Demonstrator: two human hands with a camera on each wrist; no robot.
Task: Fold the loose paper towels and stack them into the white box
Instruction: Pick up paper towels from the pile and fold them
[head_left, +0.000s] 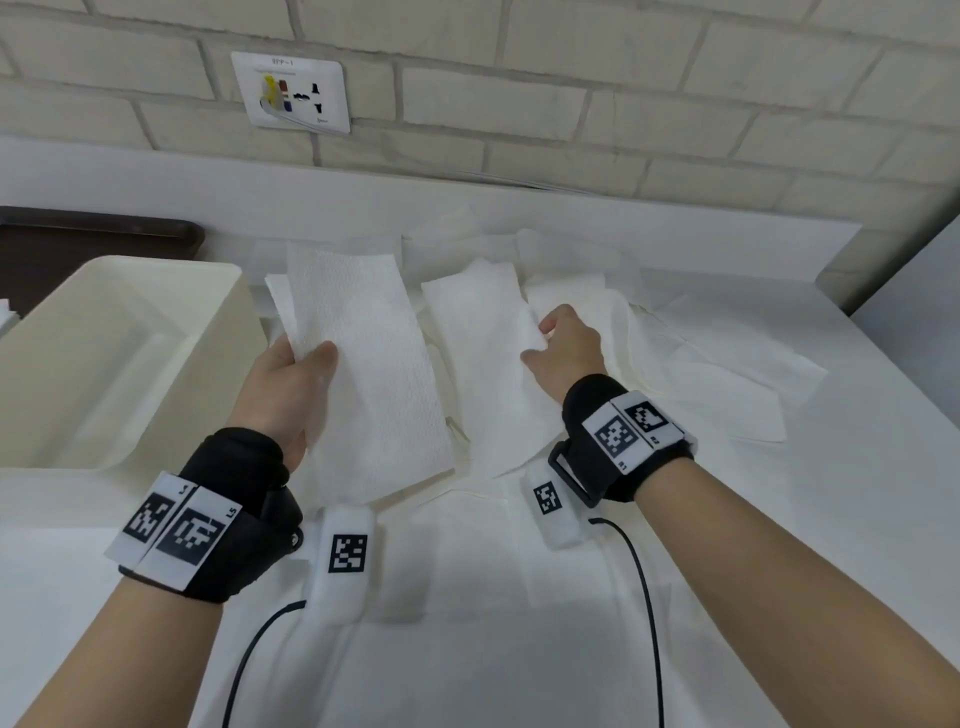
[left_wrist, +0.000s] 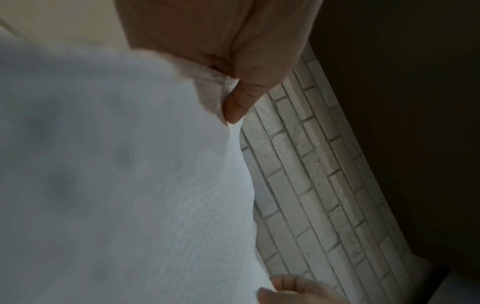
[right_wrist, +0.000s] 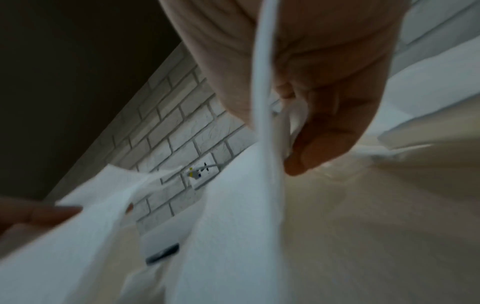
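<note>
L hand (head_left: 291, 384) pinches a folded towel (head_left: 363, 374) by its left long edge, thumb on top and fingers under, at about 10 o'clock of frame centre. It's a long narrow rectangle w/ a fine embossed weave, and stiff enough to hold flat off the counter (head_left: 857, 493). Held by the edge nearest the white box (head_left: 171, 312), prob so it can swing straight over to 9 o'clock and drop in flat. The box is a smooth, matte cream plastic tub w/ rounded corners, open top. Whether anything lies in the bottom can't be told from this view.

R hand (head_left: 566, 348) at about 2 o'clock pinches the right edge of the next towel (head_left: 478, 364), thumb against curled fingers. The R wrist view shows the sheet edge-on, a thin white line running up into the pinch. This one looks softer and limper, w/ a lengthwise crease, still lying on the pile. Gripping it by the side edge suits flipping one half over the other, so I'd judge the fold is about to start.

More loose sheets (head_left: 727, 364) are spread from 12 to 3 o'clock, overlapping, creased, corners lifted. Plenty still unfolded, so the task looks early to mid.

Behind them is a pale brick-pattern wall (head_left: 571, 104) w/ a socket plate (head_left: 291, 93) at 11 o'clock.
</note>
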